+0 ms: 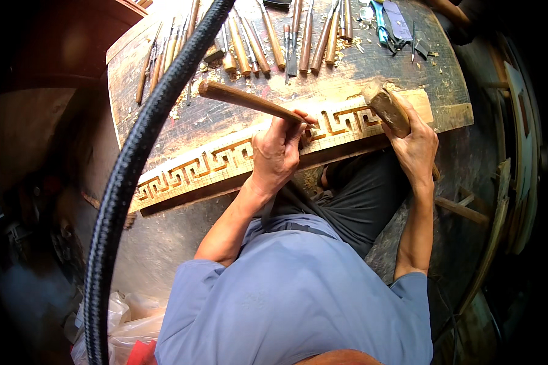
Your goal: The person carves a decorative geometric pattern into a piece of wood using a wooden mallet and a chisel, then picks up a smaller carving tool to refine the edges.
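Observation:
Across the near edge of the bench lies a long pale board (222, 175), carved with a stepped, key-like pattern over a pencilled grid. My left hand (277, 151) is closed round the lower part of a carving chisel (243, 100). Its wooden handle slants up to the left, and its cutting end is down at the carved grooves, partly hidden by my fingers. Toward the board's right end, my right hand (415, 143) grips a wooden mallet (388, 109). The mallet's blunt head is above the board, apart from the chisel handle.
Several wooden-handled carving tools (252, 45) lie in a row along the far side of the worn bench (225, 118), among wood shavings. A blue-handled tool (380, 24) is at the far right. A thick black braided cable (134, 158) crosses the left side. Plastic bags (137, 325) sit at lower left.

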Motion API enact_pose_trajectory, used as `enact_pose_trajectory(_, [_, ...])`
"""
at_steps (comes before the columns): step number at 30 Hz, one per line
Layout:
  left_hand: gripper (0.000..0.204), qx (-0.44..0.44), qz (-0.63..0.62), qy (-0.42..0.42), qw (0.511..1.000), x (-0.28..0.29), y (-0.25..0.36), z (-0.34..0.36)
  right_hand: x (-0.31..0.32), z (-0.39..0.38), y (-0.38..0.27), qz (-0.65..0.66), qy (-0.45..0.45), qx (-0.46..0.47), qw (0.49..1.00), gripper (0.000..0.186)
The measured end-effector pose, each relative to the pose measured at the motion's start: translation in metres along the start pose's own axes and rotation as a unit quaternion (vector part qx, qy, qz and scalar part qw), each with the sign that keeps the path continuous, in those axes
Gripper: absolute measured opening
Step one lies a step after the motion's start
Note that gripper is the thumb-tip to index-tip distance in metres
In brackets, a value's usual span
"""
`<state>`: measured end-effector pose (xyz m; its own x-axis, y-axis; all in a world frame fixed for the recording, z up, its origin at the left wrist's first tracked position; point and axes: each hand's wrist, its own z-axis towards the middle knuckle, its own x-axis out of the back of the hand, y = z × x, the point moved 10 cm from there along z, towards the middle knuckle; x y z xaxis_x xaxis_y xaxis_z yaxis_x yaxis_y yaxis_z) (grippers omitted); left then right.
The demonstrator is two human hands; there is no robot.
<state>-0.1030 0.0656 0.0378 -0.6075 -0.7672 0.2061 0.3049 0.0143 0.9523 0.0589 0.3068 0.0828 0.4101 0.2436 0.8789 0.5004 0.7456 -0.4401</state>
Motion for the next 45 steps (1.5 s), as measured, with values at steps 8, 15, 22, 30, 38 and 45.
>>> enact_pose_trajectory(8, [0.017,-0.009,0.025,-0.015,1.0,-0.004,0.01,0.002,0.002,0.0,-0.002,0.01,-0.009,-0.003,1.0,0.068])
enact_pose_trajectory(15, [0.019,-0.022,0.031,-0.021,0.999,-0.005,0.017,0.005,0.001,0.0,0.002,0.002,-0.013,-0.01,1.0,0.067])
enact_pose_trajectory(22, [0.021,-0.035,0.065,-0.036,0.997,-0.01,0.022,0.006,0.008,-0.001,-0.003,0.004,0.002,0.009,1.0,0.067])
enact_pose_trajectory(30, [0.02,-0.099,0.191,-0.014,0.977,-0.008,0.034,0.005,0.083,0.006,-0.08,0.105,0.117,0.139,0.978,0.073])
enact_pose_trajectory(38, [0.036,-0.206,0.244,-0.002,0.948,-0.019,0.061,-0.002,0.147,0.001,-0.185,-0.057,0.121,0.368,0.92,0.068])
enact_pose_trajectory(45, [0.039,-0.186,0.241,0.0,0.952,-0.022,0.054,-0.007,0.152,-0.004,-0.175,-0.002,0.155,0.348,0.925,0.071])
